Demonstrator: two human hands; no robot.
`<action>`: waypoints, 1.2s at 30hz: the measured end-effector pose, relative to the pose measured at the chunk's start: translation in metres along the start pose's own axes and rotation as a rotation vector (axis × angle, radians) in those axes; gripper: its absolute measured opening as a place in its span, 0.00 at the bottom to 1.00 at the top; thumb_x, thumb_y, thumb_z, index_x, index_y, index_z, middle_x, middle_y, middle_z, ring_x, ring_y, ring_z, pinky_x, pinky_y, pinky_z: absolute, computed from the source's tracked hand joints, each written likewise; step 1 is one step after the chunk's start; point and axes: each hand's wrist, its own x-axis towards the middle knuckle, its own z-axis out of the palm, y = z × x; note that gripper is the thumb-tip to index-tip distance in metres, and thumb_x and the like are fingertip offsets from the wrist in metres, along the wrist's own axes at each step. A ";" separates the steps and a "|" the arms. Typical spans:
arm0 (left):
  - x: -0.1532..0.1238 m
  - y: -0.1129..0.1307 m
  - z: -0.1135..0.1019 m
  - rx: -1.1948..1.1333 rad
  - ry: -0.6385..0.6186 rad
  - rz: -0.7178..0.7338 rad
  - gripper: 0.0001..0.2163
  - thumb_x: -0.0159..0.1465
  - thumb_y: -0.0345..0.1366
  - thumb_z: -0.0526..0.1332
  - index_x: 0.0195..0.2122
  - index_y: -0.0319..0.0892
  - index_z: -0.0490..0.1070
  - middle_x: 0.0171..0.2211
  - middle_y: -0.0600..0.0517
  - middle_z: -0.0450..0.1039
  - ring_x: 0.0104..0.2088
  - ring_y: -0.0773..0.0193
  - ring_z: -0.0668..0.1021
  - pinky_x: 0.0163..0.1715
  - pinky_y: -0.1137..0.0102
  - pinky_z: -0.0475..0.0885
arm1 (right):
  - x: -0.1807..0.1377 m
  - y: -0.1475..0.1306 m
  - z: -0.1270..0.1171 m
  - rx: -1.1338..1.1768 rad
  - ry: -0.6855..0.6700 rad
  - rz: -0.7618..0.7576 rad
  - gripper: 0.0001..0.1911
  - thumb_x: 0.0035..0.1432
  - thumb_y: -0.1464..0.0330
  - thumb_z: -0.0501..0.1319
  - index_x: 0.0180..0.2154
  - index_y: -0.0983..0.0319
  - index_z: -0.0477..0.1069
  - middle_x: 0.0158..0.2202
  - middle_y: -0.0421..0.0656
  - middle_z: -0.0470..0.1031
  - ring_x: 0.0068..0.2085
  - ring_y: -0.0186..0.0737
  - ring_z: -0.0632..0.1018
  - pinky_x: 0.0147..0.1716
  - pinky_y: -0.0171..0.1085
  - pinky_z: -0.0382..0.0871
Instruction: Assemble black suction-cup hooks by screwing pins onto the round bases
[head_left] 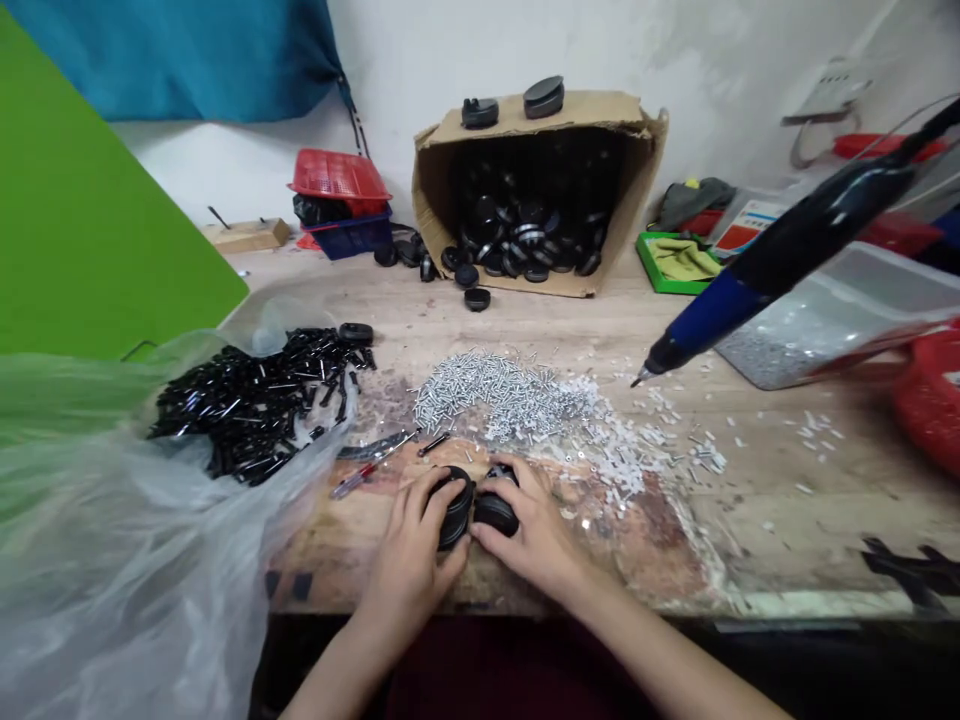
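My left hand (pixel 412 540) is closed around a round black plastic part (pixel 454 508) at the near edge of the wooden bench (pixel 787 520). Beside it, my right hand (pixel 529 530) grips a second black part (pixel 495 512). The two parts touch each other between my hands. Just beyond them lies a heap of small silver screws (pixel 502 395). A pile of short black pins (pixel 255 395) rests on a clear plastic bag (pixel 112 560) to the left.
A hanging blue and black electric screwdriver (pixel 757 275) points down at the right. A tipped cardboard box (pixel 536 190) full of black parts stands at the back. A clear tub (pixel 832 320), red baskets (pixel 341 180) and a green tray (pixel 675 262) surround it.
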 end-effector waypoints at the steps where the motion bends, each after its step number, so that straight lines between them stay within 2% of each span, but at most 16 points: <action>1: -0.002 0.001 0.001 0.004 0.002 -0.002 0.22 0.60 0.33 0.59 0.55 0.47 0.59 0.56 0.44 0.60 0.57 0.51 0.64 0.56 0.53 0.63 | -0.002 0.003 0.002 -0.021 0.017 -0.022 0.17 0.53 0.65 0.63 0.46 0.57 0.69 0.59 0.48 0.57 0.59 0.52 0.61 0.57 0.55 0.58; 4: -0.003 0.006 -0.001 -0.026 -0.006 -0.018 0.20 0.61 0.37 0.59 0.55 0.47 0.59 0.58 0.44 0.59 0.58 0.53 0.64 0.57 0.54 0.62 | -0.007 0.009 0.003 -0.070 0.116 -0.071 0.20 0.54 0.60 0.63 0.48 0.58 0.68 0.60 0.51 0.53 0.61 0.55 0.58 0.57 0.56 0.57; 7: -0.001 0.006 -0.003 -0.070 -0.017 -0.053 0.17 0.64 0.37 0.56 0.54 0.46 0.60 0.58 0.44 0.60 0.59 0.55 0.64 0.58 0.56 0.61 | -0.013 0.011 -0.001 -0.107 0.236 -0.067 0.21 0.52 0.57 0.65 0.45 0.60 0.69 0.53 0.52 0.59 0.55 0.54 0.64 0.53 0.54 0.62; 10: 0.004 0.005 -0.003 -0.115 0.011 -0.079 0.13 0.66 0.36 0.53 0.51 0.44 0.63 0.55 0.45 0.65 0.57 0.58 0.67 0.57 0.58 0.61 | -0.018 0.009 -0.007 -0.066 0.219 -0.048 0.19 0.51 0.58 0.66 0.42 0.61 0.69 0.46 0.50 0.64 0.48 0.50 0.69 0.47 0.49 0.67; 12: 0.006 0.007 -0.004 -0.131 0.075 -0.091 0.12 0.66 0.36 0.52 0.51 0.43 0.64 0.53 0.45 0.68 0.55 0.58 0.68 0.57 0.59 0.62 | -0.022 0.005 -0.013 0.009 0.179 -0.055 0.16 0.53 0.61 0.65 0.41 0.61 0.69 0.42 0.47 0.67 0.45 0.46 0.72 0.44 0.44 0.70; 14: 0.009 0.011 -0.010 -0.134 0.202 -0.130 0.13 0.66 0.38 0.52 0.51 0.43 0.65 0.52 0.46 0.69 0.54 0.57 0.69 0.56 0.59 0.63 | -0.028 0.002 -0.022 0.046 0.200 -0.108 0.13 0.55 0.64 0.64 0.42 0.61 0.68 0.40 0.46 0.69 0.43 0.44 0.73 0.42 0.42 0.70; 16: 0.013 0.014 -0.019 -0.170 0.314 -0.245 0.14 0.66 0.41 0.51 0.49 0.44 0.66 0.48 0.47 0.71 0.48 0.57 0.74 0.49 0.62 0.68 | -0.036 0.000 -0.029 0.007 0.274 -0.199 0.12 0.56 0.68 0.63 0.43 0.61 0.67 0.40 0.46 0.71 0.43 0.44 0.73 0.43 0.43 0.70; 17: 0.016 0.016 -0.023 -0.213 0.329 -0.323 0.14 0.66 0.43 0.51 0.48 0.44 0.67 0.46 0.48 0.72 0.42 0.59 0.76 0.43 0.64 0.71 | -0.041 0.001 -0.031 -0.033 0.309 -0.248 0.13 0.56 0.70 0.63 0.44 0.61 0.67 0.40 0.47 0.71 0.43 0.44 0.73 0.43 0.44 0.70; 18: 0.019 0.016 -0.027 -0.277 0.317 -0.400 0.15 0.66 0.45 0.51 0.47 0.44 0.68 0.42 0.49 0.73 0.34 0.62 0.77 0.35 0.67 0.72 | -0.046 0.003 -0.033 -0.076 0.338 -0.295 0.14 0.55 0.73 0.63 0.45 0.61 0.67 0.40 0.47 0.72 0.43 0.45 0.73 0.43 0.45 0.70; 20: 0.027 0.014 -0.032 -0.472 0.217 -0.508 0.15 0.63 0.47 0.54 0.45 0.44 0.69 0.32 0.53 0.73 0.20 0.68 0.72 0.22 0.72 0.68 | -0.056 0.009 -0.032 -0.145 0.370 -0.370 0.18 0.54 0.76 0.62 0.48 0.60 0.66 0.40 0.48 0.72 0.42 0.45 0.74 0.41 0.46 0.70; 22: 0.034 0.011 -0.032 -0.654 0.112 -0.541 0.15 0.60 0.47 0.58 0.42 0.43 0.69 0.25 0.57 0.69 0.15 0.72 0.66 0.16 0.75 0.62 | -0.064 0.017 -0.027 -0.187 0.375 -0.422 0.21 0.54 0.77 0.62 0.50 0.60 0.66 0.41 0.49 0.73 0.41 0.45 0.74 0.40 0.46 0.72; 25: 0.042 0.008 -0.027 -0.779 0.016 -0.558 0.15 0.58 0.47 0.60 0.40 0.41 0.68 0.21 0.59 0.65 0.14 0.74 0.63 0.14 0.77 0.58 | -0.071 0.026 -0.018 -0.259 0.339 -0.466 0.20 0.54 0.78 0.61 0.49 0.60 0.67 0.40 0.49 0.75 0.41 0.46 0.74 0.38 0.46 0.72; 28: 0.045 0.008 -0.024 -0.810 -0.018 -0.568 0.15 0.58 0.47 0.60 0.37 0.40 0.68 0.21 0.59 0.63 0.14 0.77 0.61 0.13 0.79 0.55 | -0.073 0.029 -0.012 -0.340 0.269 -0.461 0.15 0.54 0.78 0.60 0.44 0.62 0.70 0.41 0.51 0.75 0.41 0.46 0.74 0.38 0.45 0.72; 31: 0.046 0.008 -0.025 -0.821 -0.039 -0.570 0.15 0.58 0.47 0.60 0.34 0.39 0.67 0.20 0.60 0.60 0.13 0.78 0.60 0.13 0.80 0.53 | -0.074 0.029 -0.011 -0.357 0.225 -0.433 0.09 0.56 0.74 0.61 0.41 0.62 0.71 0.44 0.52 0.75 0.44 0.47 0.74 0.40 0.47 0.72; 34: 0.046 0.008 -0.028 -0.811 -0.032 -0.563 0.15 0.59 0.47 0.59 0.39 0.40 0.67 0.25 0.58 0.66 0.16 0.75 0.66 0.15 0.78 0.59 | -0.076 0.030 -0.011 -0.313 0.235 -0.396 0.08 0.57 0.70 0.62 0.41 0.62 0.71 0.44 0.52 0.75 0.45 0.48 0.74 0.41 0.47 0.72; 36: 0.045 0.007 -0.029 -0.718 0.001 -0.486 0.15 0.61 0.45 0.58 0.45 0.43 0.64 0.33 0.54 0.70 0.23 0.71 0.73 0.23 0.75 0.68 | -0.077 0.029 -0.013 -0.253 0.254 -0.348 0.09 0.57 0.69 0.62 0.42 0.61 0.70 0.45 0.51 0.74 0.44 0.46 0.74 0.41 0.46 0.72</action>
